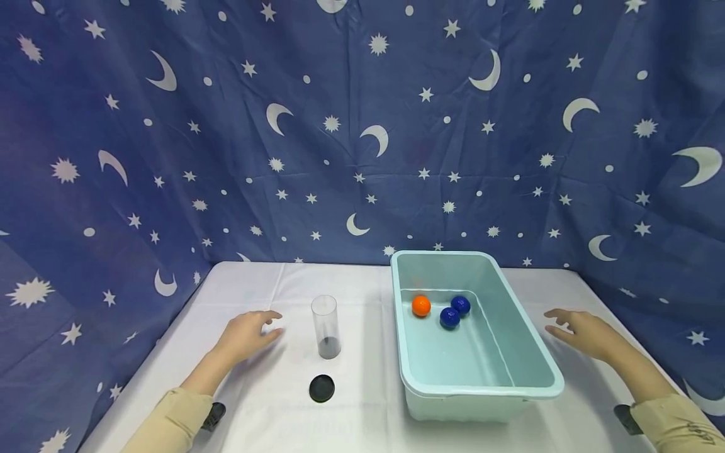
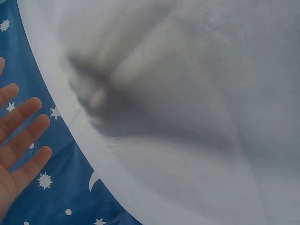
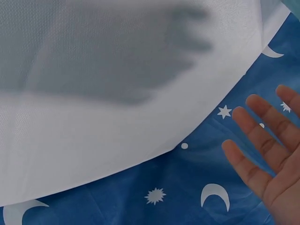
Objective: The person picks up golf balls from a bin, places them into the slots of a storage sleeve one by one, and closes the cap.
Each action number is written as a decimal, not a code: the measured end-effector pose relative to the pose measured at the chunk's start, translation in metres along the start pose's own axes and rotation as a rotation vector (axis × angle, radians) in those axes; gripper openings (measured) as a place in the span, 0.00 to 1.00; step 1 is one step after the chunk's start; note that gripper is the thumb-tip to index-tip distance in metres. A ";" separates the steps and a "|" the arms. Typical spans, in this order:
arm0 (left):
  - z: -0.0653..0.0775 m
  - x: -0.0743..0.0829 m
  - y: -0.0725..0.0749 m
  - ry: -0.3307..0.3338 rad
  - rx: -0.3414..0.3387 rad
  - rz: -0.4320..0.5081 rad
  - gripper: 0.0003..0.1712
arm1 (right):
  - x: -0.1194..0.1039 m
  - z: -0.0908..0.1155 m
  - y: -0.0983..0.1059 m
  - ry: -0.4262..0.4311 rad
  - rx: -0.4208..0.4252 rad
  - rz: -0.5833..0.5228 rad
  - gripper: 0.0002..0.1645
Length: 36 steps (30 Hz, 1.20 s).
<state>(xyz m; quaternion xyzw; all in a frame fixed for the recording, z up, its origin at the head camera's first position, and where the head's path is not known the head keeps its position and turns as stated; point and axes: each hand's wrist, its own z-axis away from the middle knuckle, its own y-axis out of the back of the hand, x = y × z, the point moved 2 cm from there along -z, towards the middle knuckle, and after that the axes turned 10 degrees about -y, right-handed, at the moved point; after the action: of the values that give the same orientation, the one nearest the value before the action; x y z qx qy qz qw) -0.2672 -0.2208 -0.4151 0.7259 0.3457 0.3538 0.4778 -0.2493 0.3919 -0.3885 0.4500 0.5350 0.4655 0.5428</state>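
Observation:
My left hand (image 1: 247, 335) is held over the left part of the table, fingers relaxed and nothing in them. To its right stands an upright clear cylinder (image 1: 325, 321), with a round black disc (image 1: 321, 388) lying in front of it. A pale green plastic bin (image 1: 476, 388) sits right of centre. On its floor are an orange ball (image 1: 421, 306) and two dark blue balls (image 1: 450, 318). Right of the bin, my right hand (image 1: 586, 333) holds nothing, its fingers loose. Spread fingers (image 2: 28, 122) show in the left wrist view, and likewise fingers (image 3: 262, 136) in the right wrist view.
A white cloth (image 1: 272, 415) covers the table. Behind and at both sides hangs a dark blue curtain (image 1: 328, 207) with white moons and stars. The bin's raised walls stand between the cylinder and my right hand.

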 end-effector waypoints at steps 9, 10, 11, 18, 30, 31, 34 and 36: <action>0.000 0.001 -0.003 0.003 0.012 -0.022 0.15 | -0.008 0.005 0.004 -0.007 0.003 -0.001 0.29; 0.000 0.001 -0.003 0.002 0.010 -0.018 0.15 | -0.008 0.005 0.005 -0.006 0.010 -0.002 0.28; 0.000 0.002 -0.003 0.002 0.009 -0.009 0.15 | -0.009 0.005 0.007 -0.006 0.021 -0.001 0.28; -0.002 0.004 -0.004 0.041 0.004 0.098 0.18 | -0.018 0.005 0.013 0.010 0.082 -0.045 0.24; -0.008 0.010 -0.007 -0.013 0.013 0.515 0.24 | -0.029 0.006 0.028 0.024 0.119 -0.098 0.22; -0.009 0.011 -0.007 -0.020 0.003 0.557 0.25 | -0.030 0.006 0.030 0.031 0.126 -0.101 0.22; -0.010 0.013 -0.007 -0.034 -0.032 0.672 0.27 | -0.036 0.006 0.036 0.061 0.158 -0.114 0.21; -0.010 0.015 -0.008 -0.031 -0.046 0.722 0.29 | -0.040 0.006 0.041 0.080 0.173 -0.127 0.20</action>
<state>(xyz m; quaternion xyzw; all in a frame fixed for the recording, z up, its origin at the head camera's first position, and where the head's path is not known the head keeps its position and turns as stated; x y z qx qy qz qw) -0.2691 -0.2011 -0.4172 0.7955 0.0516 0.4965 0.3435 -0.2437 0.3586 -0.3419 0.4415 0.6219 0.3996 0.5087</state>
